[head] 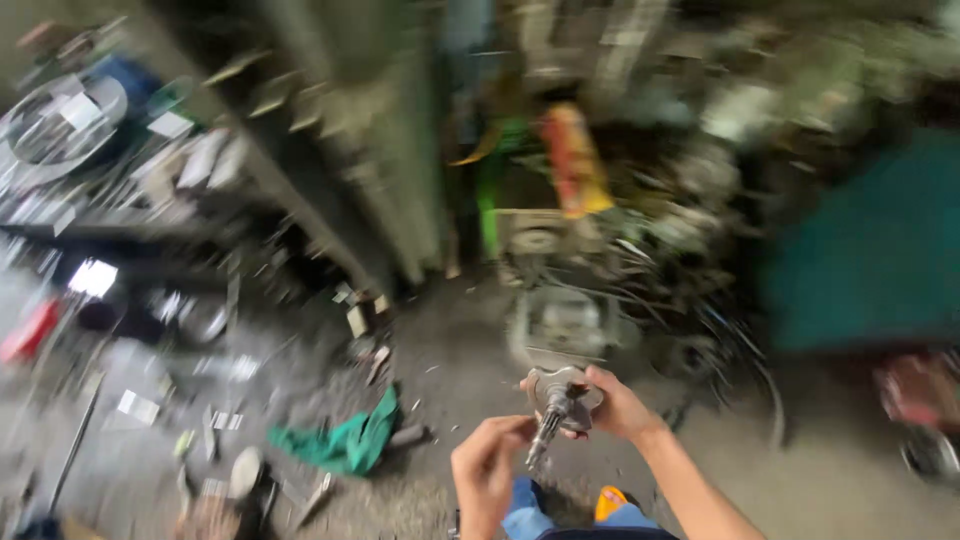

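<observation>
We look down from head height into a cluttered, motion-blurred workshop, and our two bare hands meet low in the middle of the view. Our right hand [615, 405] comes in from the lower right on a bare forearm and grips the wide, flanged end of a grey metal part [558, 400]; its fingers curl around that flange from behind, with the thumb on the near side. The part has a thin shaft that points down and a little left. Our left hand [487, 470] rises from the bottom edge just beside it, fingers bunched together, with the fingertips [520, 428] pinching or touching the shaft near its lower end; the blur keeps us from telling which. The part is held in the air above our blue-trousered knees [528, 518], just in front of a pale, blurred machine housing [562, 322] on the ground.

On the dirty concrete floor [450, 350] to the left lies a crumpled green cloth [350, 440], well apart from the hands. Further left are scattered scraps, white paper bits and a red object [30, 330]. A tall grey-green post [400, 140] stands behind, an orange-and-yellow shape [572, 160] beside it, and a large teal surface [870, 250] fills the right side
</observation>
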